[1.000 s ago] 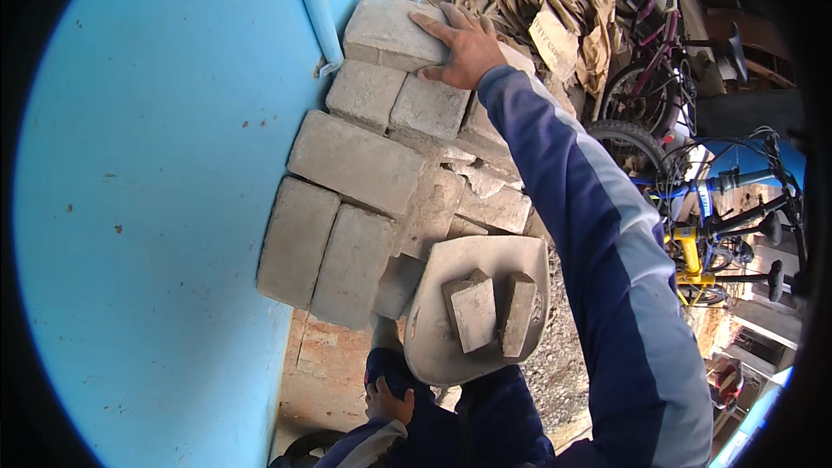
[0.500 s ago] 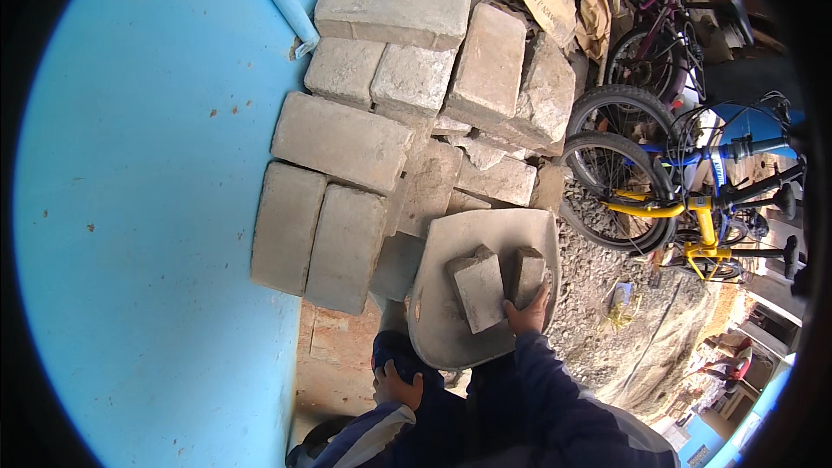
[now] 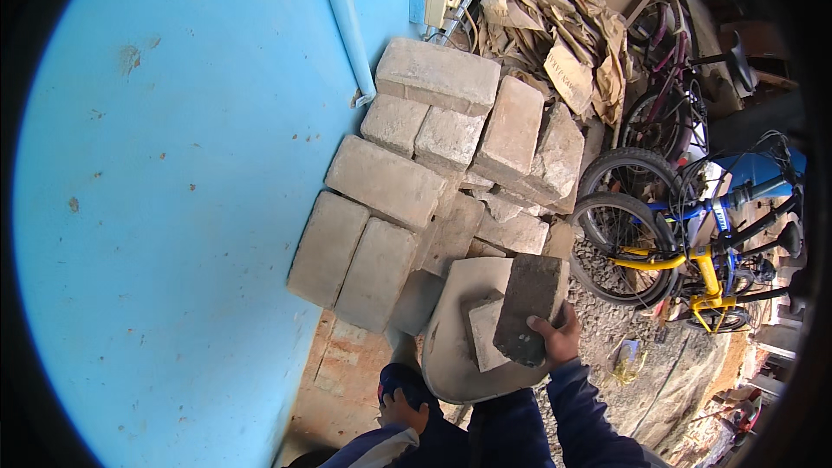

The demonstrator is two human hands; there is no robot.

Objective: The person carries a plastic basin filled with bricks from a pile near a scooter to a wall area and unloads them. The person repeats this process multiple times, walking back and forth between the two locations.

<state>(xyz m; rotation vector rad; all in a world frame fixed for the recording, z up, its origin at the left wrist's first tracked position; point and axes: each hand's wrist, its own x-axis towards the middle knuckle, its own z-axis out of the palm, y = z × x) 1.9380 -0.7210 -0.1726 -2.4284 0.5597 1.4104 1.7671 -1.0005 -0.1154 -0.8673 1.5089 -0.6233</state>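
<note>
Thumb pressed to its face, a person's right hand (image 3: 562,340) grasps a dark brick (image 3: 529,302) over a shallow pan's (image 3: 450,329) right side; lower left of the pan, the left hand (image 3: 404,412) rests on a knee (image 3: 411,380), fingers spread.

Stacked bricks (image 3: 386,180) and bicycles (image 3: 709,277) show a cluttered yard.
</note>
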